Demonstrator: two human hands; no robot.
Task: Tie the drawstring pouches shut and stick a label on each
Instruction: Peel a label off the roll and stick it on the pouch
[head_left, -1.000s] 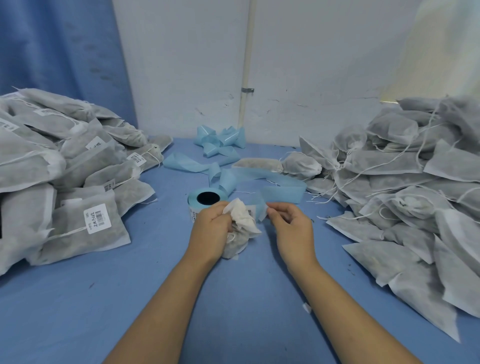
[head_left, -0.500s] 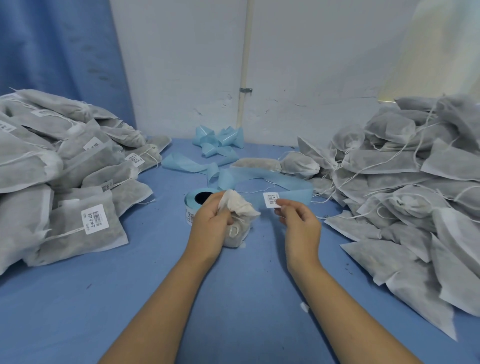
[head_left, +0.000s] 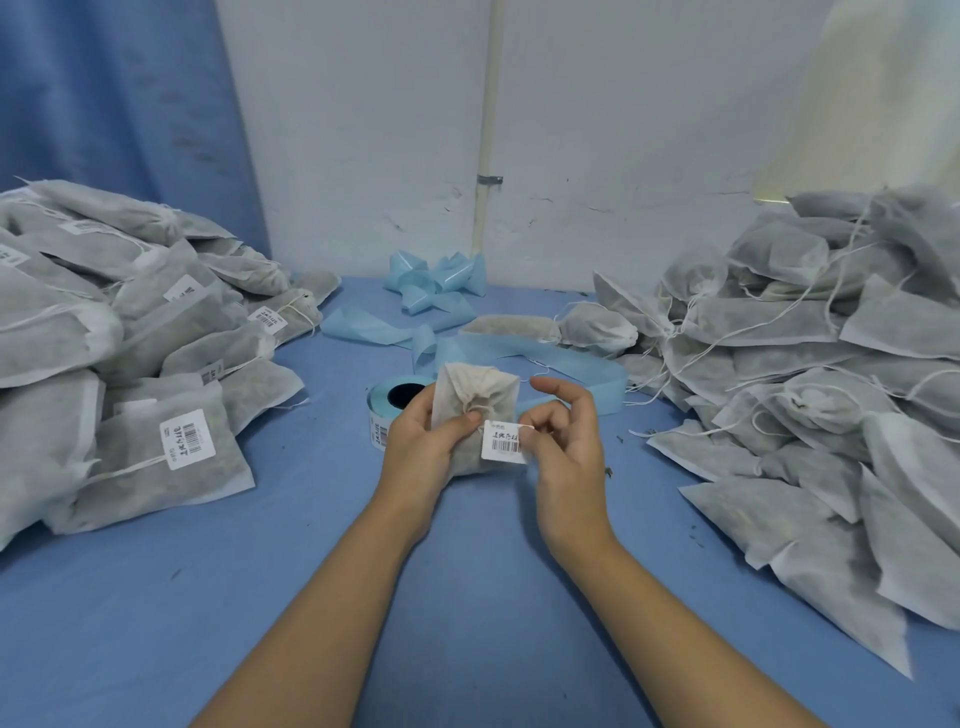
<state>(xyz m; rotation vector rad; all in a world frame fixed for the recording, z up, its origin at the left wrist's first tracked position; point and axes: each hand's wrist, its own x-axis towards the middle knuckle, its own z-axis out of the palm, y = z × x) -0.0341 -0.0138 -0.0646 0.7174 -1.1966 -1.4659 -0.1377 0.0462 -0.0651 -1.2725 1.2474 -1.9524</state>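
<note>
Tied pouch and label held together, mid-table.
I see the left hand (head_left: 423, 449) wrapped round the tied pouch (head_left: 475, 397), thumb at its knot, above the table (head_left: 156, 623) just near of the label roll (head_left: 387, 402). The right hand (head_left: 566, 452) pinches a barcode label (head_left: 502, 441) against the pouch's lower right. Labelled pouches (head_left: 156, 457) lie left, unlabelled pouches (head_left: 779, 322) right.

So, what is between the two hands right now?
In the head view, the drawstring pouch lies there, gripped by the left hand. Over its front is a white barcode label, which the right hand pinches by the edge.
</note>
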